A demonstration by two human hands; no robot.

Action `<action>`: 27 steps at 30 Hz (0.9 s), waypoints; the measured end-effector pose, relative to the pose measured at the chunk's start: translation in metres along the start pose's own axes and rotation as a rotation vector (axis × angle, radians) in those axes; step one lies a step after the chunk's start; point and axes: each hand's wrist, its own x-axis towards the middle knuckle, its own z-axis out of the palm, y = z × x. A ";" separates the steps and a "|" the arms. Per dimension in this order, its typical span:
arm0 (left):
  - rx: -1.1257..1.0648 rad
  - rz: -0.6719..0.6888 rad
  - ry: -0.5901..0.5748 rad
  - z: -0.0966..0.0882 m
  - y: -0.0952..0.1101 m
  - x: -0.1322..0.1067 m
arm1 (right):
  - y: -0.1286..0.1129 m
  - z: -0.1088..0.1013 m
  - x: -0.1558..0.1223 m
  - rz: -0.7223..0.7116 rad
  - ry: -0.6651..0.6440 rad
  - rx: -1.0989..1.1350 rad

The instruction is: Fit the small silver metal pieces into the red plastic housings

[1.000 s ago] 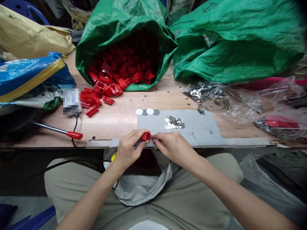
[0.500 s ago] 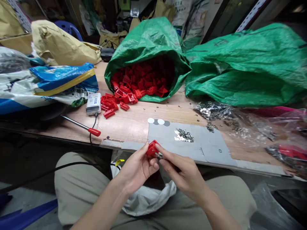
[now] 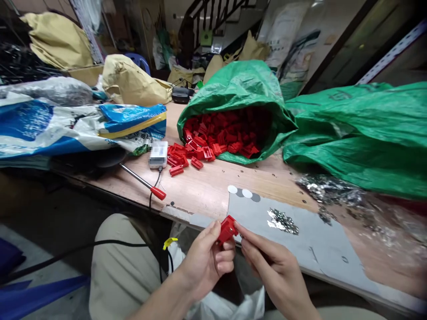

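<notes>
The person's left hand pinches a red plastic part between thumb and fingers, holding it up just in front of the table edge, above the lap. The right hand meets the part's right side with the index fingertip; its fingers are bunched together, and whether they grip something small cannot be told. Beyond the right hand, a heap of small shiny metal pieces lies on a grey sheet on the table. Farther back, a green sack lies open toward the person, with more red parts inside and spilling from its mouth.
</notes>
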 end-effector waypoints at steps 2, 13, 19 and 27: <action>0.002 0.040 -0.031 -0.003 0.002 0.001 | 0.003 0.007 0.003 0.218 0.029 0.200; 1.641 0.140 0.081 -0.054 -0.007 -0.007 | 0.009 0.027 0.153 0.157 0.059 -0.030; 2.046 -0.204 0.046 -0.073 -0.045 0.014 | 0.023 0.073 0.227 -0.120 0.137 -0.605; 1.129 0.746 0.427 -0.011 0.000 -0.005 | 0.010 0.035 0.118 -0.340 0.256 -0.511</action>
